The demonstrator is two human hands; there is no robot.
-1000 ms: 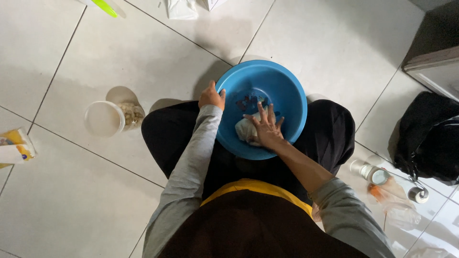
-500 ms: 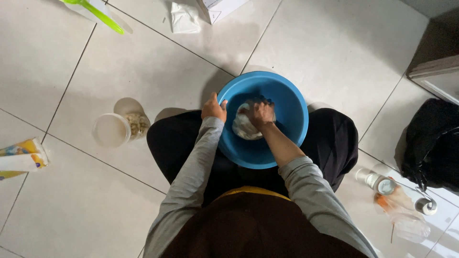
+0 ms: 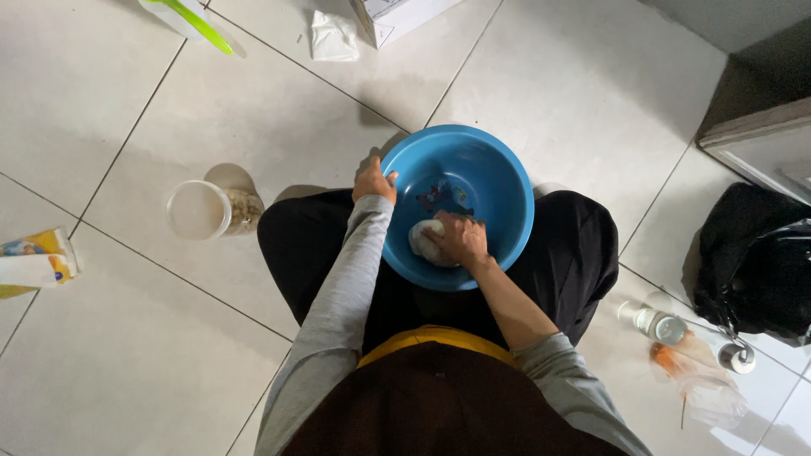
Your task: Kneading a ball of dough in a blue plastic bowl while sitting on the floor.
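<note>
A round blue plastic basin (image 3: 498, 177) rests between my knees on the tiled floor. My left hand (image 3: 373, 179) grips its left rim. Inside the basin my right hand (image 3: 458, 239) presses down, fingers curled, on a pale lump of dough (image 3: 420, 241) near the bottom. The far part of the basin's inside shows a small coloured print. My grey sleeves and dark trousers frame the basin on both sides.
A clear plastic jar (image 3: 203, 209) lies on its side to the left. A yellow packet (image 3: 34, 260) sits at the left edge. A black bag (image 3: 756, 262) and small bottles (image 3: 657, 323) are at the right. A white box (image 3: 397, 15) and a crumpled wrapper (image 3: 333, 35) lie at the top.
My right hand has drawn the dough back toward me inside the basin and closed over it. The view has tilted, so the basin sits lower in frame. My left hand stays on the rim.
</note>
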